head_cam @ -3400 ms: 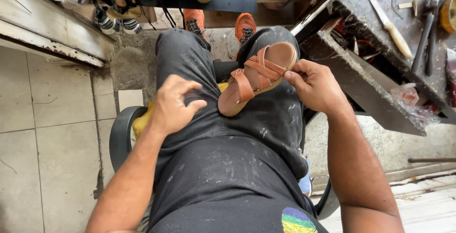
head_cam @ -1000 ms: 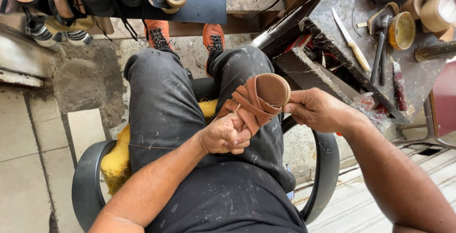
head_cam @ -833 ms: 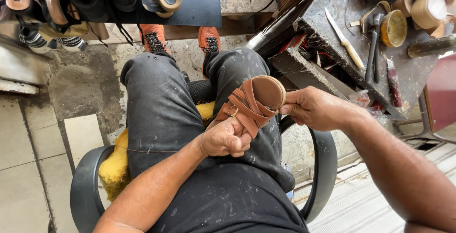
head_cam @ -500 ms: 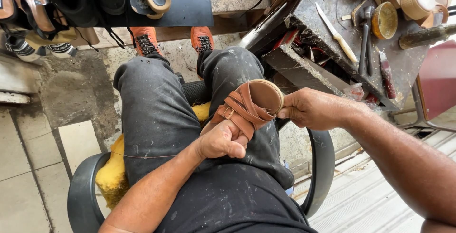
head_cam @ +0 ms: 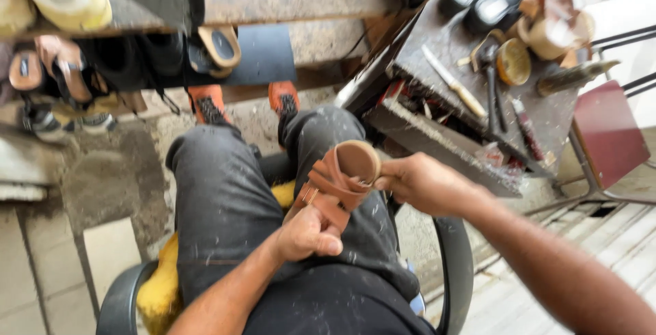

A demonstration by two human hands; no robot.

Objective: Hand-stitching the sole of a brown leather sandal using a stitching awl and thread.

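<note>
Both hands grasp a tan strappy sandal (head_cam: 339,179) over the lap: left hand (head_cam: 311,231) at the lower end, right hand (head_cam: 418,183) at the straps.

Worn concrete floor (head_cam: 116,178), pale tiles (head_cam: 41,266), cluttered wooden workbench (head_cam: 547,113), shoe rack (head_cam: 102,68).

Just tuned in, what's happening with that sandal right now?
A seated person holds a brown strappy sandal over their lap. The left hand grips its lower end from below, and the right hand pinches the straps near the top. A cluttered workbench with a hammer and a knife stands to the right; shoes line a shelf ahead.
</note>
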